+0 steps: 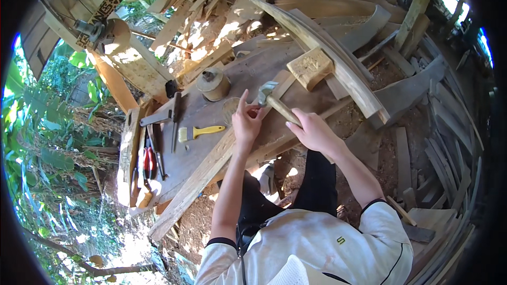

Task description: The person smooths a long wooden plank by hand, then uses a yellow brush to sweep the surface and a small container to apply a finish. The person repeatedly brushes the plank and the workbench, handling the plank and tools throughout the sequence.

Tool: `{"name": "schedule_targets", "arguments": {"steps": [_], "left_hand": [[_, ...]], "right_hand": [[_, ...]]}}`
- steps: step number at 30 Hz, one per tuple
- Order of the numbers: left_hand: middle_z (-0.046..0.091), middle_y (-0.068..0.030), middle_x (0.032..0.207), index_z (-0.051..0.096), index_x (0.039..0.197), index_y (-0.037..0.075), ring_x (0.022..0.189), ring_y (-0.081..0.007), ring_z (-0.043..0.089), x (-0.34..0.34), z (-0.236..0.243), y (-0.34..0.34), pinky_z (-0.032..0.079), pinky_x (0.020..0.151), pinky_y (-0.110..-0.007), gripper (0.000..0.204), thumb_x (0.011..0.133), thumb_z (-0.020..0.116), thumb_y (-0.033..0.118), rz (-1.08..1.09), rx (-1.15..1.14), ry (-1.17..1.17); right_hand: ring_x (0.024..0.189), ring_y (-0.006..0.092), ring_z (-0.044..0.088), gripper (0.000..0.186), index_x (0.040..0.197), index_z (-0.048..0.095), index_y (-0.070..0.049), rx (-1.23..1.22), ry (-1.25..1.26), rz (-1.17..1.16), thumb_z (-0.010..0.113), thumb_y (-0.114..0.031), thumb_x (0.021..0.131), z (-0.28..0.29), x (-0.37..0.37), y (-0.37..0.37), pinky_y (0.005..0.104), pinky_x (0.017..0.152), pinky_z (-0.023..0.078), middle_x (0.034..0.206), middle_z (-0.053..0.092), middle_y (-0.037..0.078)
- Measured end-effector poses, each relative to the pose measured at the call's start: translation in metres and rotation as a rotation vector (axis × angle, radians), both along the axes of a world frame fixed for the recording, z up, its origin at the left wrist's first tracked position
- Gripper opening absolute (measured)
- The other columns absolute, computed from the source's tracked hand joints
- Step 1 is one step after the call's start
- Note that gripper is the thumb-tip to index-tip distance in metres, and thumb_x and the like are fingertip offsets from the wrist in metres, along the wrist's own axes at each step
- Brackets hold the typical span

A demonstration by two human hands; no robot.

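Observation:
My right hand (311,131) is wrapped round the wooden handle of a hammer (283,110). The hammer's metal head is raised beside the fingertips of my left hand (246,125). On that hand the index finger points up while the thumb and another finger come together in a pinch; whatever lies between them is too small to name. Beneath both hands, a long narrow plank (203,171) runs slantwise across the wooden workbench (185,166) and juts past its near edge. A paintbrush (202,132) with a yellow handle lies left of my left hand.
A round container (213,84) stands beyond the brush. Red-handled pliers (150,162) and a square (161,117) lie at the bench's left end. A thick wood block (310,68) and a long curved board (338,68) sit at the far right, with scrap wood (443,142) piled beyond.

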State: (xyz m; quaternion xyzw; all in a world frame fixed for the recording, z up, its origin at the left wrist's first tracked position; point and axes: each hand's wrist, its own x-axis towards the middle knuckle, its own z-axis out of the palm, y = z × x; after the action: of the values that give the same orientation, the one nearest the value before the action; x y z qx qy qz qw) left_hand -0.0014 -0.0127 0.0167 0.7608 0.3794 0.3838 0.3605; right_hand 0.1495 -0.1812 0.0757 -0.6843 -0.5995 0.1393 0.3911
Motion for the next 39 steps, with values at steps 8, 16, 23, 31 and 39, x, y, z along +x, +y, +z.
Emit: {"name": "schedule_targets", "arguments": {"steps": [8,16,23,31,39], "left_hand": [[0.079,-0.0077,0.089,0.051,0.148,0.003,0.069,-0.0153,0.072,-0.002,-0.001,0.0,0.058,0.07,-0.03,0.073,0.081,0.079,0.005,0.005,0.0,-0.011],[0.079,-0.008,0.09,0.054,0.145,0.003,0.069,-0.0107,0.071,-0.004,0.001,0.001,0.057,0.071,-0.027,0.069,0.082,0.08,0.007,-0.008,0.002,-0.006],[0.079,-0.008,0.089,0.055,0.145,0.004,0.069,-0.0114,0.07,-0.002,0.003,0.0,0.057,0.069,-0.027,0.069,0.081,0.081,0.007,0.004,0.003,-0.013],[0.079,-0.0083,0.088,0.055,0.145,0.004,0.066,-0.0115,0.069,0.001,0.002,-0.003,0.056,0.067,-0.028,0.071,0.08,0.082,0.007,0.004,0.014,-0.018],[0.079,-0.0082,0.088,0.055,0.145,0.004,0.067,-0.0123,0.07,-0.001,0.003,-0.002,0.057,0.068,-0.028,0.071,0.079,0.083,0.009,0.018,0.031,0.022]], "right_hand": [[0.069,0.0473,0.064,0.027,0.1,0.054,0.004,-0.103,0.056,0.023,0.063,-0.021,0.1,0.001,0.007,-0.001,0.0513,0.061,0.049,0.07,0.063,0.027],[0.059,0.0297,0.066,0.026,0.099,0.057,0.004,-0.135,0.639,-0.033,0.063,-0.022,0.102,0.008,0.005,0.025,0.0439,0.058,0.049,0.072,0.069,0.016],[0.067,0.0425,0.065,0.026,0.105,0.058,0.004,0.055,0.158,-0.019,0.062,-0.021,0.101,0.009,0.005,0.004,0.048,0.061,0.049,0.073,0.065,0.023],[0.072,0.0477,0.064,0.023,0.101,0.056,0.003,0.071,0.093,0.02,0.063,-0.019,0.1,0.01,0.0,-0.006,0.0525,0.062,0.047,0.073,0.064,0.026],[0.071,0.0483,0.064,0.024,0.101,0.057,0.003,0.003,0.024,0.059,0.063,-0.021,0.1,0.004,0.007,-0.001,0.053,0.061,0.047,0.071,0.063,0.026]]}}
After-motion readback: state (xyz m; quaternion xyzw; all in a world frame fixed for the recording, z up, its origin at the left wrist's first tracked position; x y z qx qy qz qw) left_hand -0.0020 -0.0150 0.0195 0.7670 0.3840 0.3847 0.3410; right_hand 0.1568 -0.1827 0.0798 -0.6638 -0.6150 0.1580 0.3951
